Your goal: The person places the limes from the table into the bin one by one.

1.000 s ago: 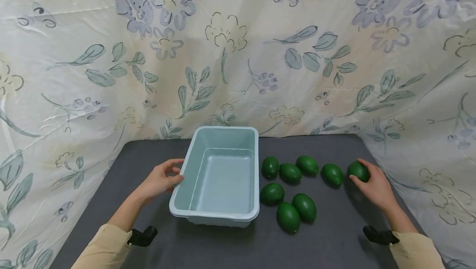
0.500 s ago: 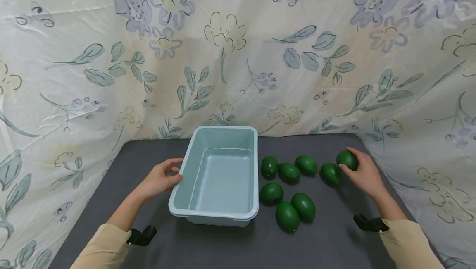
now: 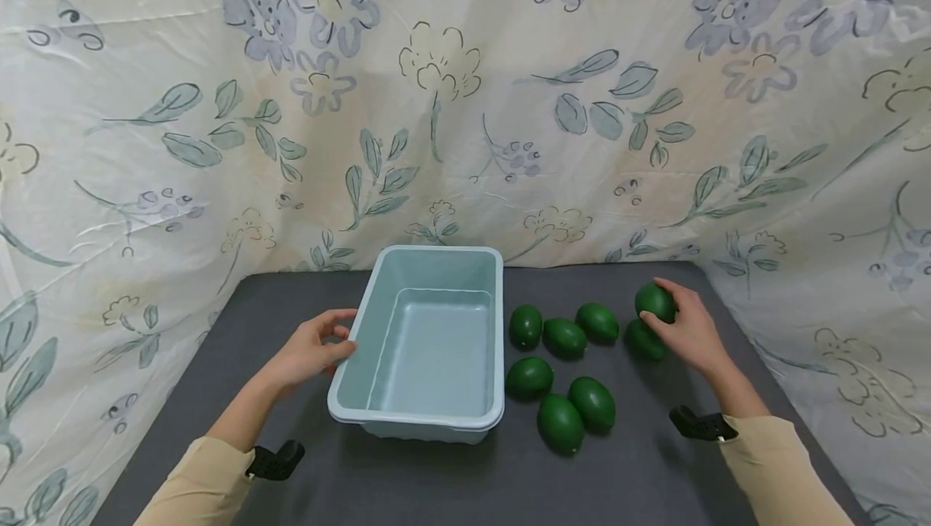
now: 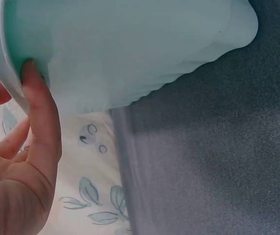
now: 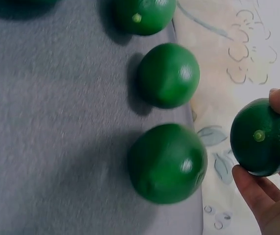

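A pale blue-green plastic bin stands on the dark table, its inside bare. My left hand holds the bin's left rim; in the left wrist view the hand has one digit tucked under the rim's lip, other fingers partly hidden. My right hand grips a dark green lime between thumb and fingers. That held lime is raised, showing its pale stem end. Just below it in the head view lies another lime, partly covered. Several more limes lie right of the bin.
Dark grey cloth covers the table. A pale floral curtain hangs behind and along both sides. Two limes touching each other lie near the bin's front right corner.
My right hand has lifted the lime from the table's right side and carried it left and up, over the neighbouring lime. My left hand stays at the bin's rim.
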Motion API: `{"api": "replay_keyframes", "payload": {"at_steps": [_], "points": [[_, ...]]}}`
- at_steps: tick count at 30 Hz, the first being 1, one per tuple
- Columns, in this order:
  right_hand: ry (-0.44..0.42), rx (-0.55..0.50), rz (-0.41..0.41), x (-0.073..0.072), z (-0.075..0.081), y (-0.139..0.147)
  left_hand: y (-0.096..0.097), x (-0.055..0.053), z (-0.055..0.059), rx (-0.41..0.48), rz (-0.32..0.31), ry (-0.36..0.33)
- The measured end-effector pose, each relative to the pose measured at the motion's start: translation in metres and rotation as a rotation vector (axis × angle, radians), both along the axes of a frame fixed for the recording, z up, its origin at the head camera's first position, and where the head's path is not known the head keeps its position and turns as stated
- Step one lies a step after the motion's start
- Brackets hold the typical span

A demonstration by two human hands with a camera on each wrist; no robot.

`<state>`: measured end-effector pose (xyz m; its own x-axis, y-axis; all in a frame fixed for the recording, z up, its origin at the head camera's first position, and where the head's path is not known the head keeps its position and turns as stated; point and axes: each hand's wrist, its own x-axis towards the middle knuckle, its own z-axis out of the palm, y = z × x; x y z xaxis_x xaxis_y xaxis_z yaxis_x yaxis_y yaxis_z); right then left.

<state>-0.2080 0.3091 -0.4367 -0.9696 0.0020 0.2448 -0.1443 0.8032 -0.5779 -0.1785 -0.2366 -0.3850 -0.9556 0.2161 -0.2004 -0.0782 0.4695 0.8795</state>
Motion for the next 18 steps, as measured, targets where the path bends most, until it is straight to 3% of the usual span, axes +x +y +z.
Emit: {"api": "replay_keyframes", "payload": {"at_steps": [18], "points": [[0.036,-0.029,0.06,-0.014,0.01,-0.04,0.0,0.0,0.002,-0.022,-0.001,-0.001]]}}
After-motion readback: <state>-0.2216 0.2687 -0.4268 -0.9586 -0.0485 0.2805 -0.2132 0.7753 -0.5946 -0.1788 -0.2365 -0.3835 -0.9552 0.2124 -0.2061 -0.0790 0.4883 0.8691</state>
